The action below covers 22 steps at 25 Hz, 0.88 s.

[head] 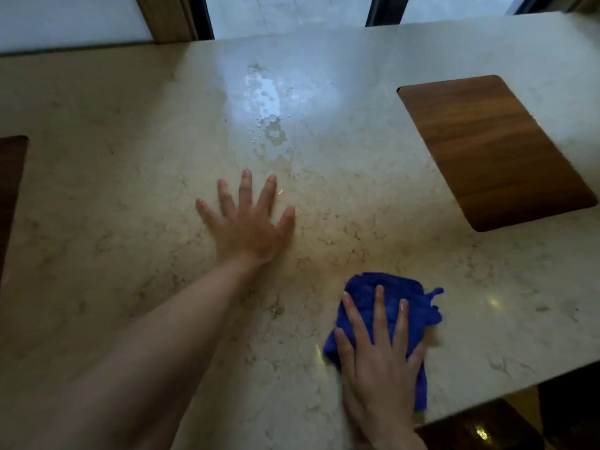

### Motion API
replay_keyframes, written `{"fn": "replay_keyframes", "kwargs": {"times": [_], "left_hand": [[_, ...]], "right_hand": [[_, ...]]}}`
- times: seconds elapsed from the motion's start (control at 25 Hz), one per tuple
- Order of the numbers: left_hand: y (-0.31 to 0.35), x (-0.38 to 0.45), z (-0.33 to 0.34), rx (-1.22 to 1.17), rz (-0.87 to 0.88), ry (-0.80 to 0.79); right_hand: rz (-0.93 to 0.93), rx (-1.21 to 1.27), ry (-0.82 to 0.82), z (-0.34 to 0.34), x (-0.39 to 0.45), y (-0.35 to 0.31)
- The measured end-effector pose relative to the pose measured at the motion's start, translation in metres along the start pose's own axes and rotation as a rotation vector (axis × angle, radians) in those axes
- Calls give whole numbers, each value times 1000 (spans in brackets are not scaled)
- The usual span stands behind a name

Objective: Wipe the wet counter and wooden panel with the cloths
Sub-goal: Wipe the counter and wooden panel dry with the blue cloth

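Right hand (376, 358) presses cloth (389, 297) near counter (97, 222) edge.

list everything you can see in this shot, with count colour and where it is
beige marbled stone counter: one, cream with faint veins, fills most of the view
patch of water droplets: one, clear and shiny, far centre of the counter, beyond the left hand's fingertips
brown wooden inset panel: one, reddish brown, set into the counter at the right
dark wooden inset at the left edge: one, dark brown, only partly in view
blue microfibre cloth: one, bright blue, near right of the counter, under the right hand
window frames: brown and dark uprights behind the counter
left hand: bare, flat on the counter, fingers spread
right hand: bare, pressed flat on the cloth
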State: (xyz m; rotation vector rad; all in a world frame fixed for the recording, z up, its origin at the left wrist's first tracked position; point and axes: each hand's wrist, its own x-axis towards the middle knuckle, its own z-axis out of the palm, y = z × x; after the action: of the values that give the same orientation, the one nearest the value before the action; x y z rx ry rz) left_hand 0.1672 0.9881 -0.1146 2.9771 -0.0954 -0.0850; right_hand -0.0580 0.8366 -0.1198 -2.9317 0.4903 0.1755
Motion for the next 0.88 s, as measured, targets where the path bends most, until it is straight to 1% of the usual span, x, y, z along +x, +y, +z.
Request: {"fn": "replay_keyframes", "kwargs": {"times": [0.16, 0.24, 0.28, 0.44, 0.6, 0.72, 0.88], "left_hand": [[-2, 0, 2, -34, -11, 61], [-1, -1, 4, -8, -9, 68], [-1, -2, 4, 9, -14, 71], [3, -6, -2, 58, -1, 79], [1, -1, 5, 71, 11, 167], [1, 3, 8, 96, 19, 217], [3, 0, 2, 53, -9, 131]], "right_hand": [[-74, 78, 35, -12, 127, -38], [-113, 43, 87, -19, 197, -60], [-121, 37, 87, -24, 235, -73], [-92, 65, 1, -48, 386, -124], [-80, 101, -28, -71, 533, -176], [-123, 93, -42, -75, 592, -213], [-213, 67, -40, -75, 596, -224]]}}
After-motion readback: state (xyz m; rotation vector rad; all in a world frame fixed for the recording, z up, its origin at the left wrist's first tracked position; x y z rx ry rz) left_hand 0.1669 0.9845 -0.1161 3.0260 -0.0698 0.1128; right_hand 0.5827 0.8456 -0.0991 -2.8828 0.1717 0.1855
